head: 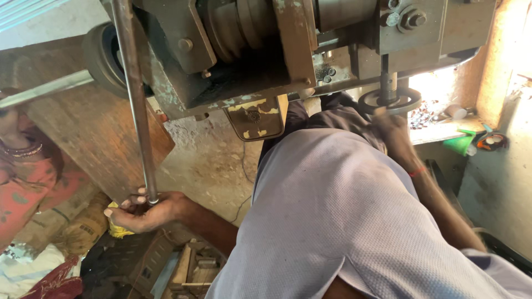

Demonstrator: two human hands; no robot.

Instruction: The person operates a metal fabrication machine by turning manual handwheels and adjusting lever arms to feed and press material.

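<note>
Grey shirt cloth (343, 221) fills the lower right of the frame as I work at a worn metal machine (249, 50) across the top. At lower left, my left hand (145, 210) curls around the foot of a long steel lever (136, 99) that runs up to the upper left. At upper right, my right hand (394, 130) blurs just under a small round handwheel (389, 101); I cannot tell its grip. I judge this an adjusting step: the next move calls for a steady lever and small turns. Another person's pink sleeve (25, 188) shows at left.
</note>
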